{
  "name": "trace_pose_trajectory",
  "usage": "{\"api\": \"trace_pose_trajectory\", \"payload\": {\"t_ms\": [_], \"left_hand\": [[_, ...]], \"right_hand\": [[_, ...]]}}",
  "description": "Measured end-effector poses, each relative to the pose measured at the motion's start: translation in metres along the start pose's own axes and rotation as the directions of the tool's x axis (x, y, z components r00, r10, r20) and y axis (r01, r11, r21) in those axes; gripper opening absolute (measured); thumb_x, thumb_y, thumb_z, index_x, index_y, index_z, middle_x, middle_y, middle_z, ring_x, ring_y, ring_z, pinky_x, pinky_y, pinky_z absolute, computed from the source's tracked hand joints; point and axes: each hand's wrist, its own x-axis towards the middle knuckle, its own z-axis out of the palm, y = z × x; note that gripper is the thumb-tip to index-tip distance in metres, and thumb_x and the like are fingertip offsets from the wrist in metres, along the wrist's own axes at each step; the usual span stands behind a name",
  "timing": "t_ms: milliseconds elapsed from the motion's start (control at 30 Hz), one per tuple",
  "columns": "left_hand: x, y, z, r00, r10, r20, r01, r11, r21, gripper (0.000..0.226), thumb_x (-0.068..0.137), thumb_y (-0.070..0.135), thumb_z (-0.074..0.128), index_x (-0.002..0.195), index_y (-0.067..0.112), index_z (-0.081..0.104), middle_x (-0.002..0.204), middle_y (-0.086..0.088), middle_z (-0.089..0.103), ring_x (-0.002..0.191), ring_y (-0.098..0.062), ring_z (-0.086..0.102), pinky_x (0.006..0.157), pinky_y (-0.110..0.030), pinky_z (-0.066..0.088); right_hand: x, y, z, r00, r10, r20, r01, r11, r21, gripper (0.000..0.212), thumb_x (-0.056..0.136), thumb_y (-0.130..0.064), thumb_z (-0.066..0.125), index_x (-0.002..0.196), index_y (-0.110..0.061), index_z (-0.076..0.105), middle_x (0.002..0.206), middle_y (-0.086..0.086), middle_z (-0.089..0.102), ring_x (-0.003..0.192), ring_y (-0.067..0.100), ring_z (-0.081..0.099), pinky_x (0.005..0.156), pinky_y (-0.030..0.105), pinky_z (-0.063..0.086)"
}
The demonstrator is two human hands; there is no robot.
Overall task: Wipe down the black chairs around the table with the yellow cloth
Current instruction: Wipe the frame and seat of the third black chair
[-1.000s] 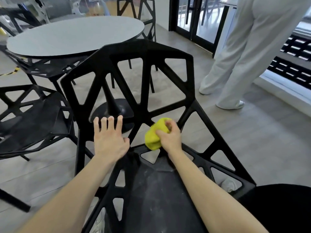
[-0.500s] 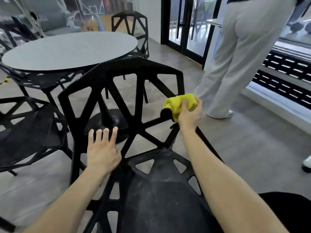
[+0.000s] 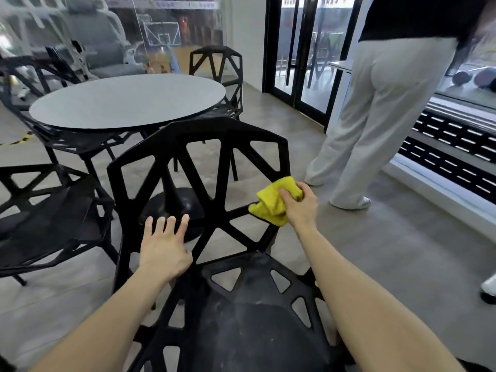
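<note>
A black lattice chair (image 3: pixel 204 146) stands right in front of me, its dusty seat (image 3: pixel 252 326) below my arms. My right hand (image 3: pixel 300 208) grips a bunched yellow cloth (image 3: pixel 273 201) against the right edge of the backrest, about halfway up. My left hand (image 3: pixel 163 248) rests flat, fingers spread, on the lower left part of the backrest where it meets the seat. A second black chair (image 3: pixel 48 224) stands at the left. A third black chair (image 3: pixel 217 65) is beyond the round grey table (image 3: pixel 128 100).
A person in white trousers (image 3: pixel 375 124) stands close on the right, by a white ledge with black vents (image 3: pixel 451 154). Black-framed glass doors (image 3: pixel 300 49) are behind. Another chair (image 3: pixel 35 84) sits at the table's far left. Bare grey floor lies to the right.
My right hand carried the cloth from the base of the backrest up and right to its right edge, then held there. My view tilted up. The left hand stayed in place.
</note>
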Motion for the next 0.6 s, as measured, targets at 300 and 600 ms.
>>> {"api": "trace_pose_trajectory", "payload": {"t_ms": [300,600], "left_hand": [[0.007,0.008,-0.012,0.994,-0.042,0.106,0.044,0.999,-0.021,0.093,0.095,0.071,0.041,0.171,0.025,0.013,0.173,-0.012,0.025,0.161,-0.038,0.019,0.131,-0.059,0.005],[0.05,0.13,-0.082,0.964,0.227,-0.142,-0.264,0.895,-0.361,0.063,0.106,0.041,0.048,0.163,0.017,0.035,0.148,-0.013,0.05,0.139,-0.034,0.047,0.113,-0.047,0.044]], "right_hand": [[-0.005,-0.086,-0.085,0.941,-0.219,-0.259,0.177,0.969,-0.173,0.023,0.082,-0.041,0.076,0.084,-0.022,0.063,0.078,-0.004,0.061,0.078,0.02,0.055,0.076,0.035,0.047],[-0.063,0.046,-0.06,0.905,-0.161,0.394,0.398,0.651,-0.647,0.076,0.095,-0.071,0.053,0.149,-0.019,0.041,0.166,0.021,0.024,0.154,0.04,0.024,0.121,0.048,0.034]]}}
